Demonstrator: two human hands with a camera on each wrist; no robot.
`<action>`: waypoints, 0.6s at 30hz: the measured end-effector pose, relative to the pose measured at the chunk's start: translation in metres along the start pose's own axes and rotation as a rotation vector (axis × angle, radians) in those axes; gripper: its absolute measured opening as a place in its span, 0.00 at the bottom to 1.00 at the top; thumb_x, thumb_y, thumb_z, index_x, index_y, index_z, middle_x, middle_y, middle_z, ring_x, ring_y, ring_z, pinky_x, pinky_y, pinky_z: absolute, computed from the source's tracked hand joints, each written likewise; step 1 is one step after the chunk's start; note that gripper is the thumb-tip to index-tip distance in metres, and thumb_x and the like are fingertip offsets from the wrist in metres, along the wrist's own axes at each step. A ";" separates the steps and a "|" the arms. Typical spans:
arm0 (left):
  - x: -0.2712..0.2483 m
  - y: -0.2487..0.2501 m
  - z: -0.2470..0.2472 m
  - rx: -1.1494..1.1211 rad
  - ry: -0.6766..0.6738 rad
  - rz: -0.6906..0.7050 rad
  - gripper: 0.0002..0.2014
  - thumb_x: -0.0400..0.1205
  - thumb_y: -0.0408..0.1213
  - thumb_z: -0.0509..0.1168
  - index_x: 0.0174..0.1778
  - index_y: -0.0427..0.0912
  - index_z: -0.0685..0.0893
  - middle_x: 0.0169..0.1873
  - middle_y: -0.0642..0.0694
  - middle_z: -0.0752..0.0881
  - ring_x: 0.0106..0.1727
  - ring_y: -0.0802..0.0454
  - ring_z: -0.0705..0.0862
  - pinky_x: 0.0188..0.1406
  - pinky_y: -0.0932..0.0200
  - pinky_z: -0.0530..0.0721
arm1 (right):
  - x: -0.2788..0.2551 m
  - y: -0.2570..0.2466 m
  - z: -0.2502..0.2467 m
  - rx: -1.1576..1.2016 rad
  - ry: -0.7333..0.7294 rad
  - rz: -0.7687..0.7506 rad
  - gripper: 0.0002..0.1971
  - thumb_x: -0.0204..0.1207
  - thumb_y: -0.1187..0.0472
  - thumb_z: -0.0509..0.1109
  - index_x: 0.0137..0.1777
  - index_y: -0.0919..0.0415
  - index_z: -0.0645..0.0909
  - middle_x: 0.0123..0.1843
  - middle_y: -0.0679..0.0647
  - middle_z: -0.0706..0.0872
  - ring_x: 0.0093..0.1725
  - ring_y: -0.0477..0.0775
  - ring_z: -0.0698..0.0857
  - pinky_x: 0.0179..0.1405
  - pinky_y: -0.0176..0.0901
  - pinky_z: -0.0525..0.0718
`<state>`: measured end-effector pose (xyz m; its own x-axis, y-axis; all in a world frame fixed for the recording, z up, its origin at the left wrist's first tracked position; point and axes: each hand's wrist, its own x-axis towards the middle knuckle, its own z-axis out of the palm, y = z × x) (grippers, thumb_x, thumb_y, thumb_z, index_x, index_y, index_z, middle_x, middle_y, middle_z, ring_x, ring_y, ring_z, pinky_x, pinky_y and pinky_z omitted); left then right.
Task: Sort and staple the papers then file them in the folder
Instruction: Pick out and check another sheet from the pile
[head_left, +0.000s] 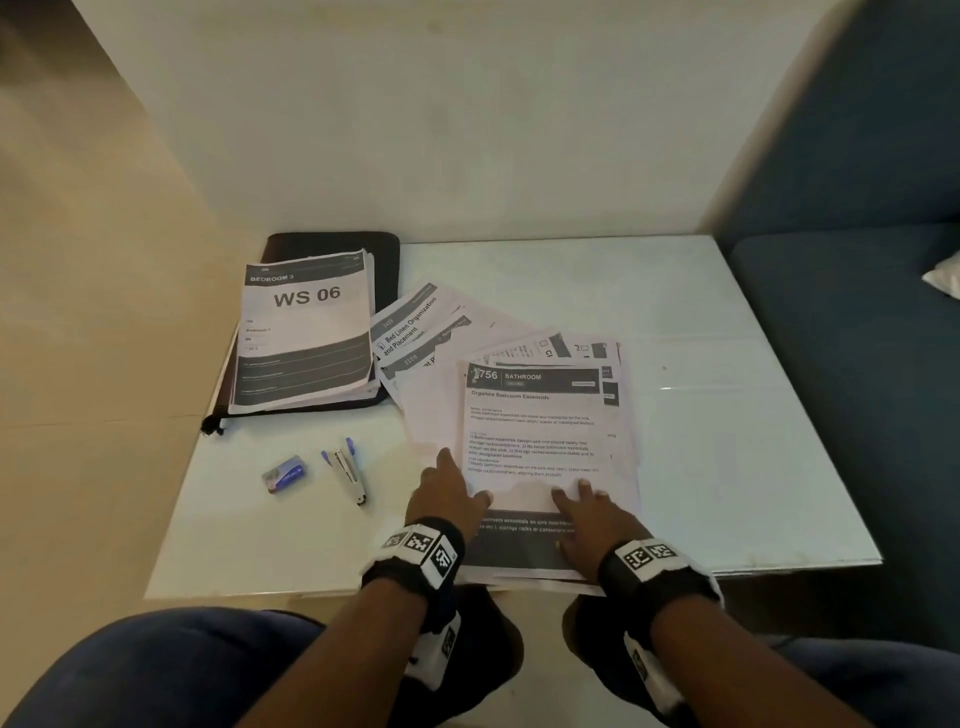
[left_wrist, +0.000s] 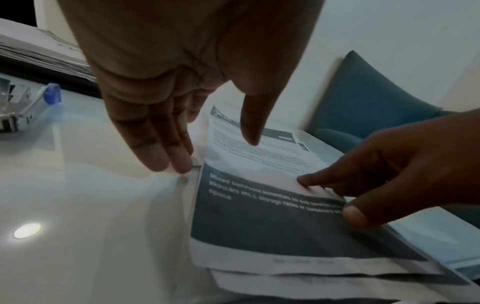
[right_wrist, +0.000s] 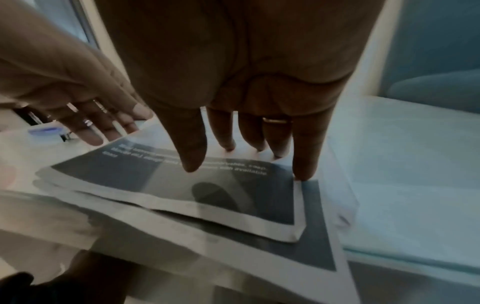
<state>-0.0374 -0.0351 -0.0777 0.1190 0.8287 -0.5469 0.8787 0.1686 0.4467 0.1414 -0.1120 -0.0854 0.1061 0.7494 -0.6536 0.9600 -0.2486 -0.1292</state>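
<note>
Both hands, left (head_left: 448, 493) and right (head_left: 592, 514), rest with straight fingers on the top sheet (head_left: 535, 431) of the fanned papers on the worktop (head_left: 727, 415). Slide it off gently, pinning those beneath.

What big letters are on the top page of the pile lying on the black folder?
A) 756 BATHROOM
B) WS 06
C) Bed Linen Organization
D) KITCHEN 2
B: the top page of the pile on the black folder reads "BEDROOM 3" and, in big letters, "WS 06". The "756 BATHROOM" sheet is the one lying under both hands on the table.
</note>
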 end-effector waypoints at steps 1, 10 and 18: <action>0.002 0.000 0.001 -0.015 0.006 -0.004 0.36 0.81 0.48 0.69 0.79 0.41 0.60 0.69 0.37 0.77 0.69 0.37 0.79 0.67 0.48 0.77 | 0.002 0.000 0.002 -0.009 0.001 0.004 0.35 0.83 0.48 0.61 0.86 0.49 0.50 0.87 0.60 0.49 0.82 0.65 0.59 0.76 0.58 0.72; 0.012 -0.004 0.002 -0.313 -0.127 -0.030 0.14 0.77 0.41 0.68 0.58 0.50 0.76 0.55 0.43 0.87 0.54 0.41 0.87 0.58 0.43 0.86 | 0.007 -0.003 0.002 -0.029 0.024 -0.001 0.33 0.83 0.47 0.60 0.85 0.51 0.54 0.85 0.62 0.54 0.80 0.66 0.63 0.74 0.59 0.74; 0.002 0.003 -0.018 -0.389 -0.094 0.083 0.21 0.81 0.24 0.62 0.71 0.38 0.75 0.66 0.41 0.82 0.61 0.45 0.79 0.60 0.56 0.77 | -0.006 0.003 -0.031 0.156 0.183 0.057 0.31 0.83 0.45 0.59 0.85 0.48 0.57 0.88 0.52 0.52 0.86 0.59 0.54 0.81 0.57 0.63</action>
<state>-0.0432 -0.0230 -0.0651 0.2393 0.7988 -0.5520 0.6264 0.3074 0.7163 0.1515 -0.0987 -0.0585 0.2172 0.8265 -0.5193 0.9012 -0.3743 -0.2187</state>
